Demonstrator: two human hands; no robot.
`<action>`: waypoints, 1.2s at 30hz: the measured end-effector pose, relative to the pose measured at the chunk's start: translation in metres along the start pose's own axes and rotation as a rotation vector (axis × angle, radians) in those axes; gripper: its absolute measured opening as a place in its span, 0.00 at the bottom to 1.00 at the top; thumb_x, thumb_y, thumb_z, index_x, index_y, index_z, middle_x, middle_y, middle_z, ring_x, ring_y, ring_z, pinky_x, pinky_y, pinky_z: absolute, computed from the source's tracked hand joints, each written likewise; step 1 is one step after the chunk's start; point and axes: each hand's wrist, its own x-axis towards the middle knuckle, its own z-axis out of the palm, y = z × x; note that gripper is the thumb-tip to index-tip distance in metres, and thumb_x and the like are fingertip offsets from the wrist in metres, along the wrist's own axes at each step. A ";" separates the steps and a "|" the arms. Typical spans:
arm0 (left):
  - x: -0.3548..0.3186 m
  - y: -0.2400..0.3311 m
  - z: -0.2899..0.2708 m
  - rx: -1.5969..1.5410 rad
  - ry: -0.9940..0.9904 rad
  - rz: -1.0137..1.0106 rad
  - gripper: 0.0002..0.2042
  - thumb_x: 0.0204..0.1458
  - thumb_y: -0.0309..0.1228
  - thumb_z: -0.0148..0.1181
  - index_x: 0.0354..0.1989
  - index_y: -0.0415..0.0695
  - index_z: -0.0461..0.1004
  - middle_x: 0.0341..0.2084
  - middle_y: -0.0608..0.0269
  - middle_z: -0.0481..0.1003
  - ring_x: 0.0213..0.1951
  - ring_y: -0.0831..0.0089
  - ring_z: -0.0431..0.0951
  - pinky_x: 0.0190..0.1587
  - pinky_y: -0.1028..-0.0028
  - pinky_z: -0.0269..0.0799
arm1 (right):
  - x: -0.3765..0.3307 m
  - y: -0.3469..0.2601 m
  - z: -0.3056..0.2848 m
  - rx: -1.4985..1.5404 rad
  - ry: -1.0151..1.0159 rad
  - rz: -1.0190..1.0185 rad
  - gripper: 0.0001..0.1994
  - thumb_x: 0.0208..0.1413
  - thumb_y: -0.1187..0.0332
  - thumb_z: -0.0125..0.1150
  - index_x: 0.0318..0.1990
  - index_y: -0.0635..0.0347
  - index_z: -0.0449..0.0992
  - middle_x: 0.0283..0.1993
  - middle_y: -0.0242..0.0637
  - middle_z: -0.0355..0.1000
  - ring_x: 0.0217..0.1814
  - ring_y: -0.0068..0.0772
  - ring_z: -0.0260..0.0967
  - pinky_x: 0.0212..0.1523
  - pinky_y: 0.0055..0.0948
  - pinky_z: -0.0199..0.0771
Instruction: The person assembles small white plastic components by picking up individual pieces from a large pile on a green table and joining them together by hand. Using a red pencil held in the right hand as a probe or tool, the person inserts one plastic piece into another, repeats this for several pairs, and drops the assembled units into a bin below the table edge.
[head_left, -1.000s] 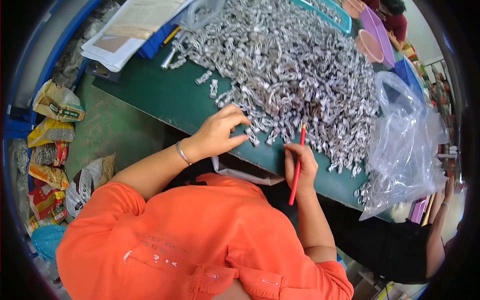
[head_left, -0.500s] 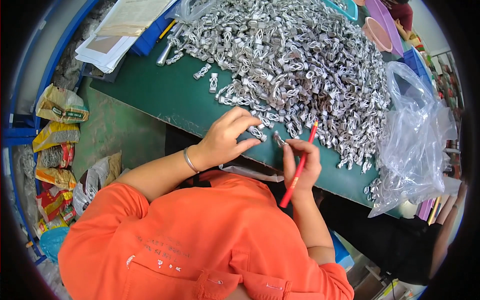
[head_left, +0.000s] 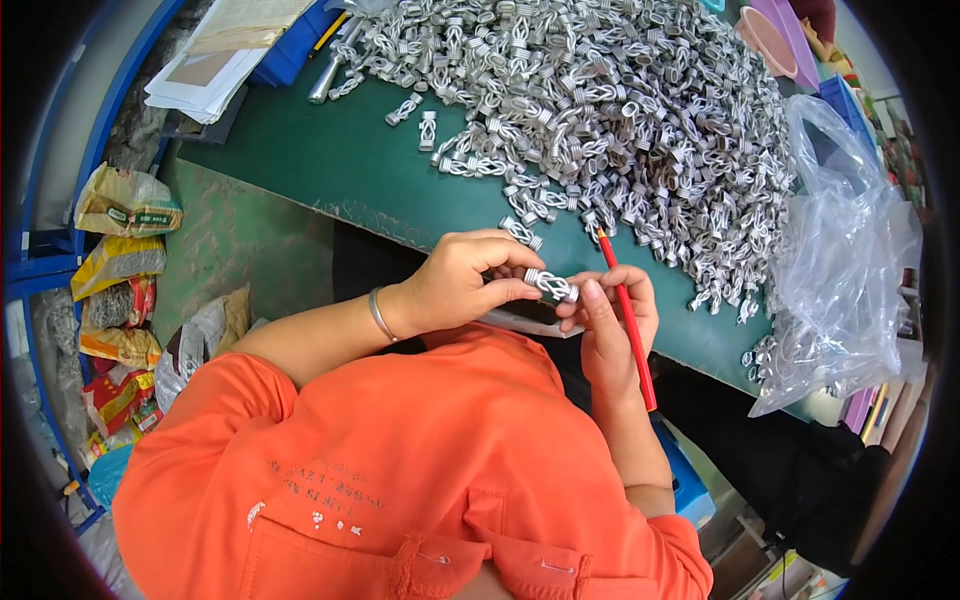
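Bag (head_left: 850, 270) of clear plastic is seen right of the right hand (head_left: 612, 318), at the surface (head_left: 330, 170) edge; a few silver clips are seen inside it, number not countable. One pink bowl (head_left: 768, 40) is noted far beyond both hands, contents hidden. One metal clip (head_left: 552, 286) is gripped between the closed fingers of the left hand (head_left: 462, 280) and the right thumb, just before the surface edge. One red pencil (head_left: 626, 320) is clasped in the right hand. One large heap of clips (head_left: 620, 120) is spread beyond the hands, pieces too many to count.
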 end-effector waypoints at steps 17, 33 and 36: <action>-0.003 0.011 -0.004 -0.113 -0.025 0.137 0.12 0.40 0.20 0.67 0.35 0.35 0.74 0.28 0.58 0.74 0.27 0.76 0.74 0.29 0.79 0.71 | -0.005 0.023 -0.009 -0.072 -0.167 -0.356 0.23 0.43 0.91 0.58 0.43 0.59 0.58 0.44 0.46 0.64 0.46 0.35 0.69 0.44 0.27 0.74; -0.004 0.009 0.003 0.062 0.058 0.067 0.09 0.41 0.16 0.63 0.30 0.38 0.70 0.30 0.64 0.66 0.25 0.82 0.63 0.28 0.83 0.60 | 0.022 0.014 0.005 -0.138 0.078 -0.259 0.18 0.43 0.82 0.64 0.38 0.61 0.61 0.34 0.37 0.70 0.33 0.22 0.70 0.30 0.18 0.72; 0.014 0.029 0.001 0.152 -0.094 0.376 0.11 0.37 0.17 0.67 0.29 0.39 0.71 0.24 0.62 0.69 0.22 0.79 0.65 0.22 0.81 0.60 | 0.029 0.016 0.002 -0.099 0.106 -0.266 0.18 0.43 0.81 0.65 0.38 0.62 0.61 0.34 0.38 0.70 0.33 0.21 0.70 0.29 0.16 0.72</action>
